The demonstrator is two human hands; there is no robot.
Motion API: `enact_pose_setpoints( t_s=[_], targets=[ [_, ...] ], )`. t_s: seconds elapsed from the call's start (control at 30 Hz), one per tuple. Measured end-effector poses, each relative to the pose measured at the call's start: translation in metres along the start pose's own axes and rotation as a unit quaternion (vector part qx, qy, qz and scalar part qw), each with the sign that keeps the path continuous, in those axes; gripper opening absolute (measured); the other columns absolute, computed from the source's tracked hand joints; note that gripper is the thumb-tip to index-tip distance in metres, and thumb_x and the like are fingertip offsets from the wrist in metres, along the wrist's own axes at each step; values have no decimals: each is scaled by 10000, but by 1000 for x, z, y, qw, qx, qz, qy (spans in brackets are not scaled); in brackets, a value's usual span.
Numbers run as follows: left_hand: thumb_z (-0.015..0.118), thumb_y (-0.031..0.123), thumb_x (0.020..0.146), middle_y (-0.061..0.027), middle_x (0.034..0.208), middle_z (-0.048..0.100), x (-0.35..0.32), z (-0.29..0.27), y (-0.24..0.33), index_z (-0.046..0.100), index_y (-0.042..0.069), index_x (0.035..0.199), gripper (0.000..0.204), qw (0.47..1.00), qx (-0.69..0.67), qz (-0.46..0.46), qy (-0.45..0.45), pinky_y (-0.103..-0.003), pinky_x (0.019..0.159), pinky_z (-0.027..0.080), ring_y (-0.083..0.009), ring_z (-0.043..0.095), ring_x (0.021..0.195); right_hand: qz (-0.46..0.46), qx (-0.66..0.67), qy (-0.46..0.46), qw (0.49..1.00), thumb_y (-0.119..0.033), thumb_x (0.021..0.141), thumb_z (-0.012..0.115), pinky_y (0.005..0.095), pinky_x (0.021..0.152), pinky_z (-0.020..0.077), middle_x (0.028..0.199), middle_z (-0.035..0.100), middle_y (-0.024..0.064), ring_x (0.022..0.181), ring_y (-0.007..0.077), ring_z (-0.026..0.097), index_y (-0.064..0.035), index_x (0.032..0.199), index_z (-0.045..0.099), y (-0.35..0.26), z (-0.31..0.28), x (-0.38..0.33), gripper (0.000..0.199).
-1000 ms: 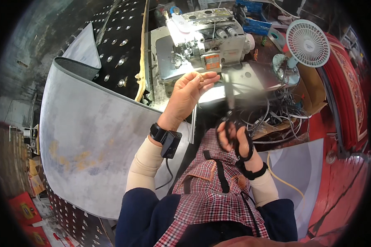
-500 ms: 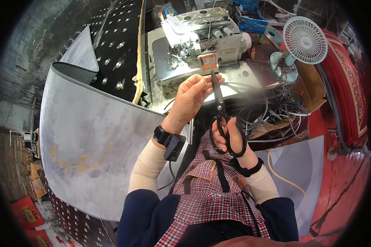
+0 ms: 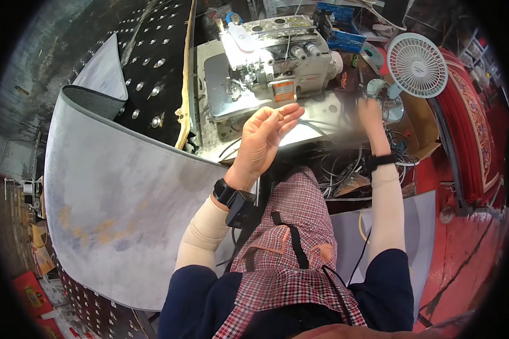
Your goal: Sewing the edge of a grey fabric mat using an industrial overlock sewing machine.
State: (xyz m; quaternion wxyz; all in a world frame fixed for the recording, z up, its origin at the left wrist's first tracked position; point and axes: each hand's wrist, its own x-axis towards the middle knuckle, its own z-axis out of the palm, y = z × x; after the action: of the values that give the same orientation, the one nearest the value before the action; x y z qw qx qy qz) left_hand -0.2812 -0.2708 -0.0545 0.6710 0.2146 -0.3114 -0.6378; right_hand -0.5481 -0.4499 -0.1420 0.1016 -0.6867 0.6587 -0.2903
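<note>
My left hand (image 3: 261, 135) is raised in front of the sewing machine (image 3: 288, 62), palm turned up. Its thumb and forefinger are pinched together, while the other fingers stretch to the right. Whatever may be between the tips is too small to make out. My right hand (image 3: 370, 116) reaches over the right end of the machine table (image 3: 328, 107), close to the base of the white fan (image 3: 418, 65). Motion smears its fingers, so I cannot see if they grip anything. The black scissors cannot be clearly made out now.
A large grey mat (image 3: 124, 198) curves up along my left side, beside a black studded surface (image 3: 152, 62). Tangled cables (image 3: 345, 169) hang below the table edge. Rolled red carpets (image 3: 469, 113) stand at the right, and a blue bin (image 3: 345, 39) is behind the machine.
My right hand, which held the black scissors upright near my left hand, has swung away forward and right to the table's far right end. My left hand keeps its pinch in nearly the same place.
</note>
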Motion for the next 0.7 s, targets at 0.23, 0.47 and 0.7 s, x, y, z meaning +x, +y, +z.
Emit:
enact_pose_setpoints(
  t_s=[0.23,0.47,0.7],
  targets=[
    [513,122,937,-141,1124,572,10,13,-6,545,51,887,93,999,-10,2,37,-230,677,475,-183,579,900,-73,-18,55,996,-233,918,429,479,713,461,761,614,271,750,426,602,65,721,616,-26,-23,22,403],
    [602,197,890,94,656,406,12,39,-29,522,139,812,126,981,121,6,148,-157,398,202,23,331,512,-48,425,-10,904,-230,943,432,252,459,454,602,572,59,498,132,571,-17,861,612,-108,-113,-103,291],
    [596,244,905,58,713,470,11,46,-31,552,122,895,130,982,32,49,180,-154,381,233,-2,348,524,-109,624,-124,763,-105,880,612,232,698,486,913,619,68,822,120,613,43,1018,622,-135,-98,-177,203]
  ],
)
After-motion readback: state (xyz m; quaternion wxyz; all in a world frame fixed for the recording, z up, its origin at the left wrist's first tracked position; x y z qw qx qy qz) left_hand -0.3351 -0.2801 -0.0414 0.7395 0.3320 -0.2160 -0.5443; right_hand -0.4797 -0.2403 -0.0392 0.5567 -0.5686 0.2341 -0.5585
